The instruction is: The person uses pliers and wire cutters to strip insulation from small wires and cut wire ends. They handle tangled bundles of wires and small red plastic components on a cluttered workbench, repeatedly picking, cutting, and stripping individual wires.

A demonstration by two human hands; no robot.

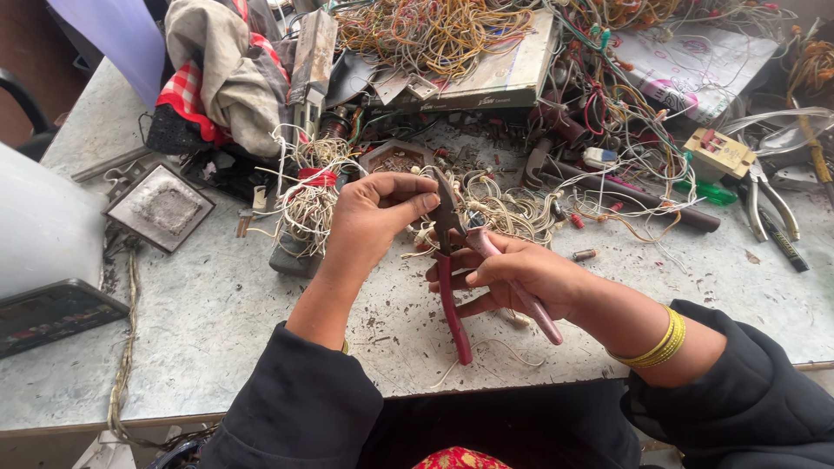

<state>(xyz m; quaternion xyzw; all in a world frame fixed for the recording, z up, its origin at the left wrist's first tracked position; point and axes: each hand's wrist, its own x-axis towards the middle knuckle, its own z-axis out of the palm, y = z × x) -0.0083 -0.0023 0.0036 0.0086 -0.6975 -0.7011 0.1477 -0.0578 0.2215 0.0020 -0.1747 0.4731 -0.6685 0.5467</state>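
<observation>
My right hand (512,274) grips red-handled pliers (453,300) around the handles, jaws pointing up at the middle of the bench. My left hand (373,217) pinches a thin pale wire (426,234) right at the jaws of the pliers. A tangled bundle of whitish wires (508,208) lies just behind both hands. Yellow bangles (662,343) ring my right wrist, and both arms wear dark sleeves.
A worn grey bench (208,304) carries a wound coil with a red band (313,195), a square metal plate (161,207), another pair of pliers (764,204), heaps of coloured wires (434,30), a checked cloth (217,74) and a dark device (52,313) at left.
</observation>
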